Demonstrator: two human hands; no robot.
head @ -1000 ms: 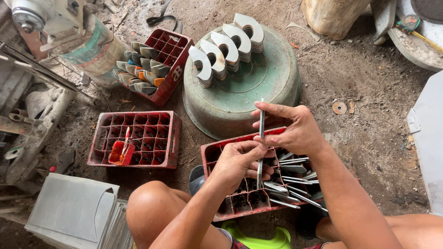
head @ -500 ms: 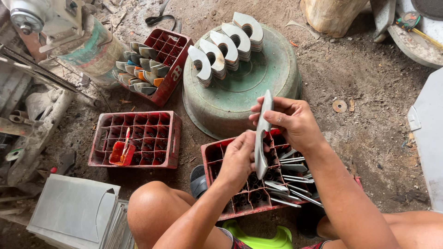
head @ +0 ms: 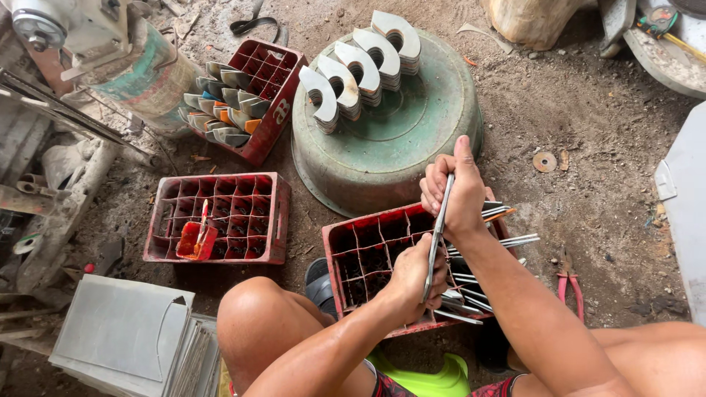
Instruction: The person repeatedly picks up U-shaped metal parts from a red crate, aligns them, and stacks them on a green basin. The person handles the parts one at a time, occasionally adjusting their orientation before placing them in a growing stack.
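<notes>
We sit on bare, gritty dirt with an upturned green basin (head: 412, 140) at twelve o'clock, dull and scuffed, carrying a row of stacked metal cut-outs (head: 360, 66), pale, flat and curved round a hole. At ten o'clock a red crate (head: 276, 110) holds nested curved pieces; at nine a second crate (head: 220, 217) is nearly bare but for a small red scrap. At seven lie grey sheets (head: 121, 331), smooth and square-cornered.

Between our knees stands the near crate (head: 360, 257), its right cells bristling with thin metal strips (head: 485, 250). Over it we hold one long strip (head: 437, 235), edge-on and slightly bowed. Our right hand (head: 456, 195) is fisted round its upper end, thumb up; our left hand (head: 415, 276) pinches the lower end with curled fingers.

The risks, as we judge them: the thin cut edge could slice a palm if the strip slides through the grip, and the protruding strips at four o'clock could catch a wrist. Red pliers (head: 570, 283) lie at three, untouched.
</notes>
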